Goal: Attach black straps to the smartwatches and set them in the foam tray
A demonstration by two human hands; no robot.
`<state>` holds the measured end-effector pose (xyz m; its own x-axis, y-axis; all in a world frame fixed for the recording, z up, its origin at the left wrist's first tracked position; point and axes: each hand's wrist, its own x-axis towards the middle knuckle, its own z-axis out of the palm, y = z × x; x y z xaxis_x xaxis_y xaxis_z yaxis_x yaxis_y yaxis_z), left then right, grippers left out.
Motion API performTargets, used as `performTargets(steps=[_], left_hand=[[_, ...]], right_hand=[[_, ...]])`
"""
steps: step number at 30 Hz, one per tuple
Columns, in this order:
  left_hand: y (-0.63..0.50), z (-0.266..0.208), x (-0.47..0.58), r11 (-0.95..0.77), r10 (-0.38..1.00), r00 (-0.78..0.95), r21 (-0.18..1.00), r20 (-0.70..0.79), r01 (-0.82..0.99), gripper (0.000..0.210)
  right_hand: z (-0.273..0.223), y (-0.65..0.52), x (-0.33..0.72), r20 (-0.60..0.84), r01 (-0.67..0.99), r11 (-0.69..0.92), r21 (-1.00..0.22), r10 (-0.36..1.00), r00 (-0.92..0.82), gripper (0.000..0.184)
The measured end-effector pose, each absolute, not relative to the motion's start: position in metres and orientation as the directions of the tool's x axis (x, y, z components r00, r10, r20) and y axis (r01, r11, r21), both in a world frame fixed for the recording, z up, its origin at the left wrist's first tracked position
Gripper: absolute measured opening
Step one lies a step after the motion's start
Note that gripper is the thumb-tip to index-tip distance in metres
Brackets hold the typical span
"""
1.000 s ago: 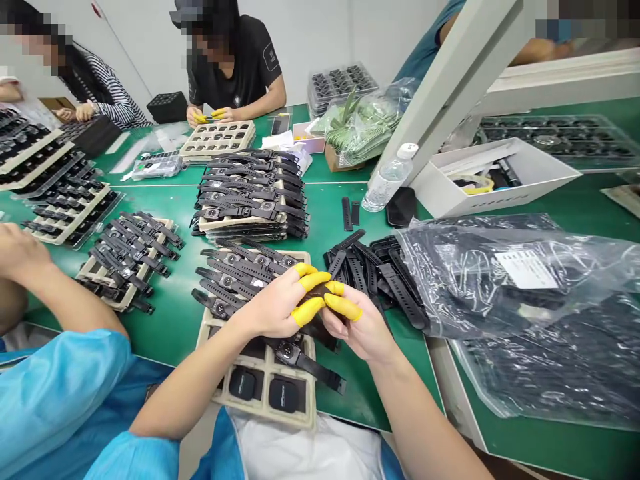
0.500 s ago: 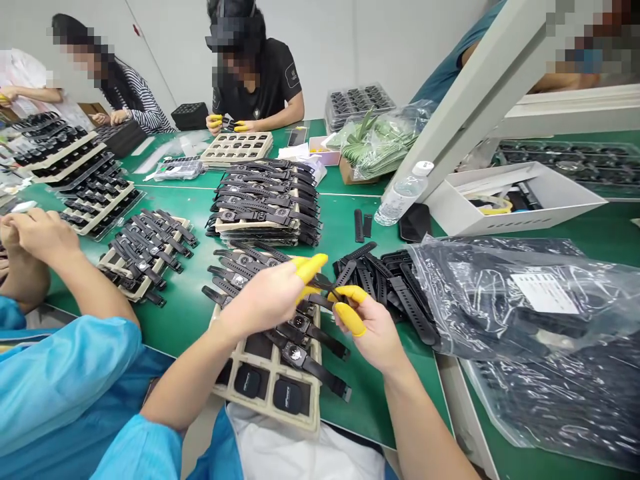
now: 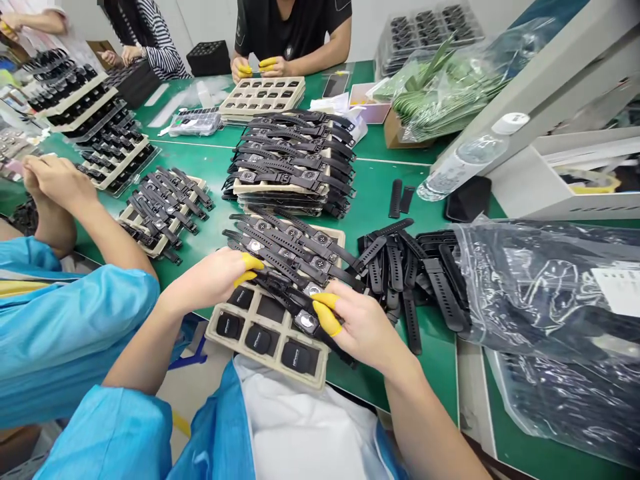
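Over a beige compartment tray [image 3: 313, 378], both my hands hold a smartwatch with black straps [image 3: 280, 288] low among the other watches. My left hand [image 3: 213, 277], with yellow finger cots, is closed at the strap's left end. My right hand [image 3: 363, 323], also in yellow cots, is closed near the watch's right side, and its fingers partly hide what they grip. Several finished-looking watches [image 3: 293, 232] lie slantwise across the tray's far part. Black square watch bodies [image 3: 299, 357] sit face up in the near compartments.
Loose black straps [image 3: 395, 263] lie in a heap right of the tray, beside plastic bags of straps [image 3: 540, 300]. A tall stack of watch trays [image 3: 293, 163] stands behind. A water bottle [image 3: 467, 160] leans near a white box [image 3: 555, 180]. A co-worker's arm [image 3: 113, 233] is at left.
Both hands have come down from above the tray, drawing apart, and the watch between them is now low over the tray. The view has tilted downward.
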<state>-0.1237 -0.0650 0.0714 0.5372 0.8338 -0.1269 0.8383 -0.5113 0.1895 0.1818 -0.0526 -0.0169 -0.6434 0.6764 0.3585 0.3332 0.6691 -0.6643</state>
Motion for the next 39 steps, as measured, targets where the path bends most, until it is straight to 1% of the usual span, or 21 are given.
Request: performTargets(steps=[2,4,7,10,15,17,19,21,23,25,27,30,32,34,35,36,37,38,39], left_hand=[[-0.077,0.073,-0.130,-0.483,0.823,0.532,0.248,-0.197,0.840,0.017],[-0.083,0.072,-0.132,-0.502,0.781,0.568,0.279,-0.259,0.818,0.018],[-0.084,0.061,-0.129,-0.556,0.748,0.609,0.253,-0.265,0.792,0.028],[-0.081,0.046,-0.124,-0.563,0.777,0.601,0.219,-0.190,0.797,0.031],[-0.084,0.023,-0.125,-0.518,0.837,0.542,0.220,-0.068,0.827,0.022],[-0.088,0.017,-0.128,-0.489,0.867,0.497,0.191,0.006,0.851,0.017],[-0.093,0.015,-0.130,-0.457,0.889,0.449,0.153,0.085,0.876,0.018],[-0.098,0.017,-0.133,-0.436,0.899,0.425,0.130,0.104,0.891,0.021],[-0.105,0.023,-0.136,-0.434,0.901,0.431,0.125,0.047,0.892,0.025],[-0.113,0.030,-0.137,-0.439,0.894,0.445,0.103,-0.051,0.893,0.025],[-0.120,0.036,-0.136,-0.437,0.888,0.436,0.027,-0.146,0.899,0.020],[-0.126,0.041,-0.130,-0.452,0.876,0.411,-0.129,-0.253,0.883,0.017],[-0.126,0.044,-0.125,-0.474,0.864,0.415,-0.182,-0.287,0.862,0.017],[-0.124,0.046,-0.122,-0.491,0.855,0.428,-0.193,-0.291,0.849,0.014],[-0.124,0.046,-0.121,-0.499,0.852,0.438,-0.192,-0.287,0.845,0.011],[-0.123,0.046,-0.121,-0.506,0.849,0.448,-0.190,-0.280,0.841,0.009],[-0.122,0.044,-0.122,-0.513,0.847,0.457,-0.191,-0.270,0.837,0.008],[-0.122,0.042,-0.123,-0.516,0.848,0.464,-0.199,-0.254,0.833,0.008],[-0.122,0.040,-0.125,-0.515,0.852,0.468,-0.213,-0.235,0.831,0.008]], right_hand=[[-0.014,-0.063,0.176,0.340,0.307,0.713,-0.630,0.609,-0.717,0.020],[-0.011,-0.072,0.172,0.275,0.290,0.723,-0.627,0.554,-0.786,0.020],[-0.008,-0.079,0.170,0.143,0.303,0.709,-0.636,0.495,-0.857,0.016],[-0.005,-0.075,0.173,0.071,0.327,0.689,-0.647,0.481,-0.874,0.017],[-0.002,-0.062,0.181,0.029,0.306,0.670,-0.676,0.439,-0.898,0.014],[-0.001,-0.058,0.183,0.005,0.302,0.663,-0.685,0.419,-0.908,0.014],[-0.002,-0.057,0.184,-0.015,0.295,0.653,-0.698,0.398,-0.917,0.013],[-0.003,-0.057,0.184,-0.023,0.299,0.646,-0.702,0.399,-0.917,0.009],[-0.004,-0.058,0.184,-0.024,0.318,0.644,-0.696,0.422,-0.906,0.008],[-0.006,-0.059,0.184,-0.024,0.338,0.636,-0.694,0.448,-0.894,0.006],[-0.007,-0.060,0.184,-0.020,0.348,0.628,-0.696,0.467,-0.884,0.006],[-0.007,-0.059,0.187,-0.006,0.353,0.605,-0.713,0.499,-0.867,0.008],[-0.008,-0.055,0.192,0.013,0.354,0.554,-0.753,0.551,-0.834,0.011],[-0.012,-0.046,0.200,0.062,0.378,0.470,-0.798,0.687,-0.724,0.016],[-0.016,-0.039,0.205,0.103,0.406,0.433,-0.805,0.776,-0.623,0.020],[-0.020,-0.032,0.211,0.155,0.447,0.407,-0.796,0.852,-0.501,0.022],[-0.025,-0.023,0.217,0.212,0.499,0.393,-0.772,0.900,-0.381,0.025],[-0.031,-0.015,0.224,0.270,0.559,0.393,-0.730,0.917,-0.292,0.029],[-0.038,-0.006,0.230,0.316,0.613,0.407,-0.677,0.913,-0.258,0.035]])
